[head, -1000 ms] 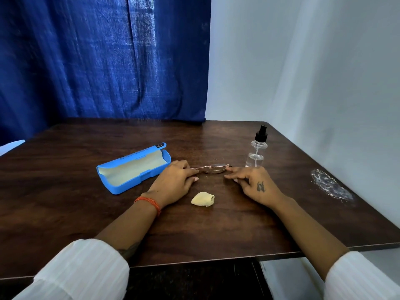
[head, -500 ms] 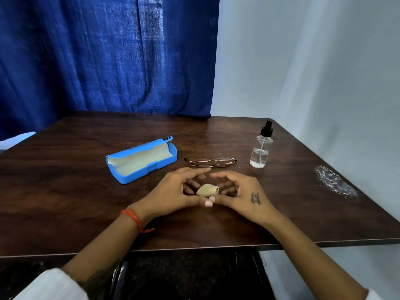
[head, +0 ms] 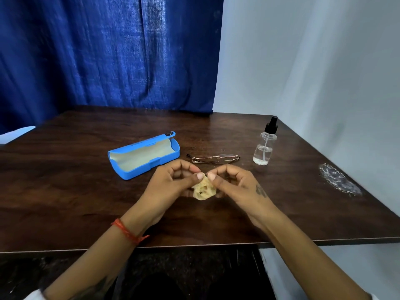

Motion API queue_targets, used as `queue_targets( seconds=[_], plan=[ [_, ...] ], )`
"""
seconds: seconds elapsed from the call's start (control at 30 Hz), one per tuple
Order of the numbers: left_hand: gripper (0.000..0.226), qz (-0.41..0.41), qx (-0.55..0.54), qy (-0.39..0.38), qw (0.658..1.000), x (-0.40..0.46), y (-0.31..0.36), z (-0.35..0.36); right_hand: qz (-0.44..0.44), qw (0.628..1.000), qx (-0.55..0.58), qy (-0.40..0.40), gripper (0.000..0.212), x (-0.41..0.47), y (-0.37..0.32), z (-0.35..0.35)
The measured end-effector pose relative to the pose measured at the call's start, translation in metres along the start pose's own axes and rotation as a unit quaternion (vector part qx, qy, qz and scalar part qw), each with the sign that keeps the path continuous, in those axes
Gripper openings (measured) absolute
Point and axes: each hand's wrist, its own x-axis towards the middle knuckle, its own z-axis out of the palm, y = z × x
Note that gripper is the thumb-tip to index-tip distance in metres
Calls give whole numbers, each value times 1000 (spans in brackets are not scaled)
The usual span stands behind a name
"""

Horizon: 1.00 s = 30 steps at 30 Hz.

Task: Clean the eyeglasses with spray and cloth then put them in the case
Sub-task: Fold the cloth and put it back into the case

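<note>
A small cream cloth (head: 204,190) hangs bunched between my two hands, just above the dark wooden table (head: 75,191). My left hand (head: 173,182) pinches its upper left edge and my right hand (head: 232,182) pinches the upper right edge, thumbs nearly touching. Folded thin-rimmed eyeglasses (head: 214,158) lie flat on the table just beyond my hands. An open blue case (head: 144,155) with a pale lining sits to their left. To the right of the glasses stands a clear spray bottle (head: 264,146) with a black nozzle, upright.
A whitish smear (head: 338,179) marks the table near its right edge. A blue curtain (head: 108,53) hangs behind the table and a white wall (head: 313,61) runs along the right side. The table's front edge is close to my forearms.
Both hands left the eyeglasses, drew back to the cloth, picked it up from the table, and now hold it between the fingertips.
</note>
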Motion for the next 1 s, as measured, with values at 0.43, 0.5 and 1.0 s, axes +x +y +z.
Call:
queue_targets(
  seconds=[0.43, 0.5, 1.0],
  plan=[
    [44, -103, -57, -32, 993, -9, 5, 0, 82, 985, 133, 74, 8, -1, -2, 9],
    [41, -114, -89, -41, 989, -8, 7, -3, 137, 967, 206, 57, 10, -1, -3, 5],
    [23, -54, 73, -1, 996, -6, 11, -5, 77, 991, 72, 87, 8, -1, -2, -3]
  ],
)
